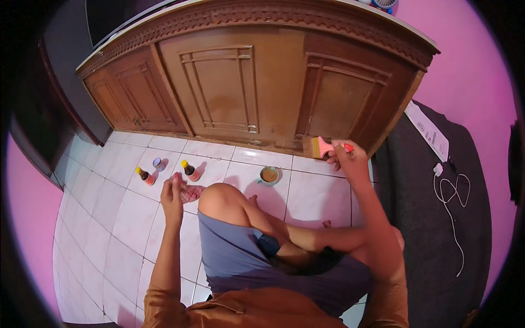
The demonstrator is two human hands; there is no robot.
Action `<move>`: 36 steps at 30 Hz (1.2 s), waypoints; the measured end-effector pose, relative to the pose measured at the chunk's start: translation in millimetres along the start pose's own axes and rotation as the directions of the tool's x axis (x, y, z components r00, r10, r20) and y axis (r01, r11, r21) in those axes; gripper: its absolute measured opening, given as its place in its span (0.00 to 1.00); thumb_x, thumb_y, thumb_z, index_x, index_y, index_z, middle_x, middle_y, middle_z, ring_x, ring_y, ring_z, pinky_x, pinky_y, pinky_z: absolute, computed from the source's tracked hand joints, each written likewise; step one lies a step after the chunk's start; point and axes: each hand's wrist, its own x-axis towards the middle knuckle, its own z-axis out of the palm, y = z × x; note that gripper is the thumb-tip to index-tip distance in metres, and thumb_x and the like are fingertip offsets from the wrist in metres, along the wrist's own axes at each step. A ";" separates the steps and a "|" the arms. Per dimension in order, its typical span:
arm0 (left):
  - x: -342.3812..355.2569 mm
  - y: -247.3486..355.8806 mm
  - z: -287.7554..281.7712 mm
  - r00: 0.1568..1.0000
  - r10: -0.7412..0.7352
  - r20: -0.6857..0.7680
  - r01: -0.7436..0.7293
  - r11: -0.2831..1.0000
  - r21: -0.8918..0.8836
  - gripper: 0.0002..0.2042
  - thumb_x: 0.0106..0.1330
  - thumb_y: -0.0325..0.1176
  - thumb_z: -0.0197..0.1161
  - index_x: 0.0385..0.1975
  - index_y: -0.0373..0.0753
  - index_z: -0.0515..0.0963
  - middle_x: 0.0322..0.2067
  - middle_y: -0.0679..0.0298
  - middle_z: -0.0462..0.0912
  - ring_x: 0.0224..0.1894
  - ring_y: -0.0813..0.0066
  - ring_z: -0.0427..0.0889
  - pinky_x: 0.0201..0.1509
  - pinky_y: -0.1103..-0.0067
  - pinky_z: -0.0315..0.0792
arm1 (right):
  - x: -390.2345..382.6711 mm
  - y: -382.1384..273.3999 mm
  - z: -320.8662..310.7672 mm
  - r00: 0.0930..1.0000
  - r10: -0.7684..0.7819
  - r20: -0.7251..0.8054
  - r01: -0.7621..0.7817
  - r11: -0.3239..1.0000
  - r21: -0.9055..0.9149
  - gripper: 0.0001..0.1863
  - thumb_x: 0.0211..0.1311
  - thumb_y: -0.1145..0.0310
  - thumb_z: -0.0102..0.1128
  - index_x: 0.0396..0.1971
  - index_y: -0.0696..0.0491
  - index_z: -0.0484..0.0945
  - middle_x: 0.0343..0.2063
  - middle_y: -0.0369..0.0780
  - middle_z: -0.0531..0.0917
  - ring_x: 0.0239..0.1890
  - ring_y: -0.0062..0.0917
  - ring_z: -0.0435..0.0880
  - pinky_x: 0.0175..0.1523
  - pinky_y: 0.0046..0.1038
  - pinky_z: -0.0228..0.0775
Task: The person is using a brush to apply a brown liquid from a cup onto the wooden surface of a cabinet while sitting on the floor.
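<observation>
My right hand grips the pink and red handle of a flat paintbrush. The brush points left, its bristles at the lower edge of a brown wooden cabinet, close to the right-hand panel. Above the floor on the left, my left hand has its fingers drawn together; what they hold, if anything, is not clear. Beside it is a crumpled pinkish thing, perhaps cloth or plastic. Between the hands, a cup of brown liquid stands on the tiles.
Two dark bottles with yellow caps, one farther left and one nearer, stand by a small round container. On the right, a dark mattress-like surface bears a white cable and a white printed sheet or box. My crossed legs fill the middle.
</observation>
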 end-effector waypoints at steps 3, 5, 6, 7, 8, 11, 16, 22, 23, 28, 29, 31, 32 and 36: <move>41.2 44.9 64.9 0.987 0.092 0.135 -0.070 0.985 -0.157 0.13 0.73 0.36 0.53 0.30 0.32 0.72 0.25 0.64 0.76 0.29 0.79 0.75 0.37 0.81 0.70 | -13.9 23.8 -11.0 0.999 0.024 -0.042 -0.020 0.996 0.083 0.16 0.66 0.60 0.59 0.40 0.60 0.77 0.27 0.41 0.84 0.24 0.19 0.82 0.24 0.19 0.70; 61.3 77.7 112.9 0.983 0.076 0.168 -0.052 0.988 -0.144 0.13 0.72 0.37 0.53 0.30 0.33 0.73 0.25 0.64 0.76 0.28 0.78 0.75 0.36 0.81 0.71 | -17.3 43.7 -18.7 0.993 0.068 -0.100 -0.060 0.995 0.084 0.17 0.65 0.59 0.60 0.39 0.59 0.78 0.27 0.40 0.84 0.24 0.18 0.80 0.25 0.19 0.70; 72.1 79.0 128.0 0.982 0.068 0.174 -0.046 0.991 -0.130 0.13 0.72 0.37 0.53 0.30 0.33 0.73 0.25 0.64 0.76 0.28 0.78 0.75 0.36 0.81 0.71 | -17.2 55.1 -15.3 0.992 0.083 -0.098 -0.074 0.993 0.092 0.17 0.65 0.59 0.60 0.39 0.59 0.78 0.27 0.40 0.84 0.24 0.18 0.80 0.25 0.19 0.70; 83.1 78.4 140.0 0.986 0.064 0.154 -0.031 0.978 -0.208 0.14 0.72 0.38 0.54 0.29 0.34 0.72 0.25 0.64 0.76 0.28 0.78 0.75 0.35 0.80 0.71 | -15.1 64.4 -10.5 0.992 0.089 -0.091 -0.080 0.992 0.096 0.17 0.66 0.59 0.60 0.39 0.59 0.78 0.27 0.40 0.83 0.24 0.18 0.80 0.25 0.18 0.70; 93.9 76.9 151.8 0.989 0.058 0.134 -0.018 0.958 -0.285 0.14 0.72 0.39 0.54 0.29 0.35 0.72 0.25 0.65 0.75 0.27 0.77 0.75 0.34 0.80 0.72 | -11.2 70.6 -5.0 0.992 0.094 -0.085 -0.086 0.991 0.098 0.16 0.66 0.59 0.60 0.39 0.59 0.78 0.27 0.39 0.83 0.23 0.17 0.79 0.25 0.18 0.70; 119.3 62.6 190.3 0.978 -0.109 0.178 0.182 0.864 -0.469 0.11 0.70 0.39 0.56 0.28 0.39 0.72 0.24 0.65 0.72 0.26 0.76 0.72 0.33 0.78 0.69 | 5.7 80.0 13.6 0.988 0.135 -0.079 -0.130 0.990 0.056 0.15 0.66 0.60 0.59 0.39 0.58 0.78 0.27 0.36 0.82 0.23 0.17 0.79 0.25 0.18 0.70; 151.7 -26.5 216.6 0.927 -0.308 0.216 0.374 0.692 -0.618 0.08 0.69 0.37 0.54 0.31 0.40 0.72 0.24 0.66 0.72 0.24 0.75 0.71 0.32 0.77 0.69 | 29.1 81.6 60.5 0.999 0.049 -0.004 -0.049 0.997 -0.058 0.12 0.66 0.63 0.59 0.38 0.56 0.79 0.26 0.36 0.82 0.23 0.16 0.79 0.27 0.19 0.70; 161.8 -107.1 217.6 0.679 -0.709 0.188 0.633 0.437 -0.639 0.08 0.67 0.39 0.53 0.31 0.42 0.72 0.24 0.68 0.71 0.24 0.76 0.69 0.32 0.76 0.67 | 65.6 78.6 97.3 0.991 -0.091 0.098 0.121 0.917 -0.380 0.13 0.65 0.63 0.59 0.33 0.59 0.78 0.21 0.40 0.81 0.23 0.19 0.80 0.29 0.24 0.70; 167.4 -111.7 212.1 0.735 -0.633 0.242 0.597 0.435 -0.675 0.07 0.66 0.38 0.52 0.31 0.42 0.71 0.24 0.69 0.70 0.25 0.77 0.68 0.33 0.77 0.65 | 68.6 78.7 106.0 0.987 -0.086 0.138 0.136 0.903 -0.408 0.13 0.65 0.62 0.59 0.32 0.59 0.78 0.20 0.41 0.81 0.23 0.21 0.80 0.29 0.25 0.71; 177.1 -69.4 209.5 0.831 -0.533 0.160 0.484 0.549 -0.682 0.07 0.67 0.37 0.52 0.31 0.42 0.70 0.24 0.69 0.69 0.25 0.78 0.68 0.34 0.78 0.65 | 73.3 106.5 135.0 0.963 -0.105 0.247 0.215 0.851 -0.479 0.14 0.63 0.61 0.60 0.31 0.58 0.79 0.23 0.46 0.82 0.23 0.33 0.81 0.33 0.30 0.73; 176.4 -67.3 210.3 0.842 -0.512 0.172 0.478 0.557 -0.679 0.07 0.67 0.37 0.52 0.30 0.42 0.69 0.24 0.69 0.69 0.25 0.78 0.68 0.34 0.78 0.65 | 72.7 111.8 137.2 0.963 -0.104 0.250 0.219 0.843 -0.492 0.14 0.63 0.60 0.60 0.31 0.58 0.78 0.24 0.47 0.82 0.24 0.36 0.81 0.34 0.31 0.74; 175.5 -64.6 209.6 0.824 -0.537 0.179 0.496 0.533 -0.685 0.07 0.67 0.36 0.52 0.30 0.42 0.69 0.24 0.69 0.69 0.25 0.78 0.68 0.34 0.79 0.65 | 74.7 127.3 140.8 0.958 -0.090 0.273 0.224 0.828 -0.514 0.12 0.64 0.63 0.60 0.31 0.58 0.78 0.22 0.43 0.81 0.22 0.27 0.78 0.31 0.27 0.71; 174.2 -65.2 210.6 0.811 -0.553 0.194 0.512 0.507 -0.694 0.07 0.67 0.36 0.52 0.30 0.41 0.69 0.24 0.69 0.69 0.25 0.78 0.68 0.33 0.79 0.65 | 75.4 133.5 141.7 0.954 -0.083 0.288 0.233 0.811 -0.537 0.10 0.65 0.66 0.59 0.32 0.59 0.78 0.20 0.39 0.80 0.20 0.19 0.75 0.29 0.22 0.69; 172.7 -68.6 215.9 0.810 -0.562 0.168 0.493 0.496 -0.715 0.09 0.67 0.36 0.53 0.30 0.36 0.72 0.22 0.67 0.71 0.23 0.78 0.68 0.28 0.79 0.64 | 75.6 142.6 151.5 0.956 -0.060 0.287 0.216 0.805 -0.552 0.10 0.65 0.65 0.58 0.31 0.58 0.78 0.19 0.39 0.80 0.20 0.19 0.76 0.29 0.23 0.69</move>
